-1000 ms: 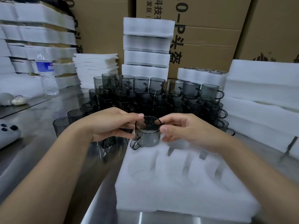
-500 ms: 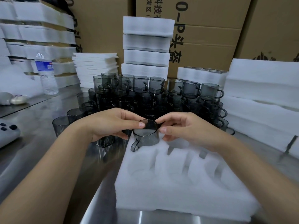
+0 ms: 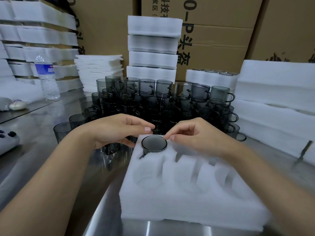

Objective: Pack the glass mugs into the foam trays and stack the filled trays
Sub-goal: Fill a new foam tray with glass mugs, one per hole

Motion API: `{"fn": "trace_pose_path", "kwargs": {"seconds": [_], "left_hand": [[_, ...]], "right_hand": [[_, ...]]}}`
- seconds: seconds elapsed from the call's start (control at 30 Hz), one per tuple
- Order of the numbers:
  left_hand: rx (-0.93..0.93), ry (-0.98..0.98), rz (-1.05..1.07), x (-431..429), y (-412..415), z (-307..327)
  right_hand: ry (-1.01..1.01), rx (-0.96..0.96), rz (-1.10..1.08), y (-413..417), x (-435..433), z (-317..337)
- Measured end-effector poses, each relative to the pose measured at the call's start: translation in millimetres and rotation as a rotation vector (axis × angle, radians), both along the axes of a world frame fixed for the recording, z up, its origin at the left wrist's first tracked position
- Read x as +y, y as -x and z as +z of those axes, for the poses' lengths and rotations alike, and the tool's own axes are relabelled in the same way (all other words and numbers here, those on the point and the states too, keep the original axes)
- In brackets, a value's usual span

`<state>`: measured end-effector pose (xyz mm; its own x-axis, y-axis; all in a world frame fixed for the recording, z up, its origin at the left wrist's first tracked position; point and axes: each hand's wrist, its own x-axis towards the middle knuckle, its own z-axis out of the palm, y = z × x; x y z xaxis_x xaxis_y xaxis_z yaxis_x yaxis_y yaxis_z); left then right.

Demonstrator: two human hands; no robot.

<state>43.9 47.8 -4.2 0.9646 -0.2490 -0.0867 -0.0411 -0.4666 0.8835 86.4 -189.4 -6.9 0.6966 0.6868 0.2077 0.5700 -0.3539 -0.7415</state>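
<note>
A smoky grey glass mug (image 3: 154, 143) sits sunk in the far-left pocket of the white foam tray (image 3: 184, 206) in front of me, its rim level with the foam and its handle in the slot at the lower left. My right hand (image 3: 192, 133) hovers just right of it, index fingertip touching the rim. My left hand (image 3: 117, 132) is off the mug, its thumb above the tray's far-left corner and its lower fingers against the tray's left edge. Behind the tray stands a stacked crowd of loose grey mugs (image 3: 163, 99).
The steel table (image 3: 42, 159) carries a water bottle (image 3: 47, 77) at the left, thin foam sheets (image 3: 100, 70), a tower of trays (image 3: 153, 46) in the middle back, and foam trays (image 3: 276, 103) at the right. Cardboard boxes (image 3: 218, 36) form the back wall.
The mug went down from between both hands into the tray's far-left pocket. My left hand let go of the rim, and my right hand's fingers stayed at it.
</note>
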Motion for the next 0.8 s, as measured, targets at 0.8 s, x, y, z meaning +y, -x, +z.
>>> {"fn": "trace_pose_path", "kwargs": {"seconds": [0.8], "left_hand": [[-1.012,-0.545,0.797,-5.2,-11.8,-11.8]], "right_hand": [[0.139,0.016,-0.009,0.7,-0.4,0.3]]}}
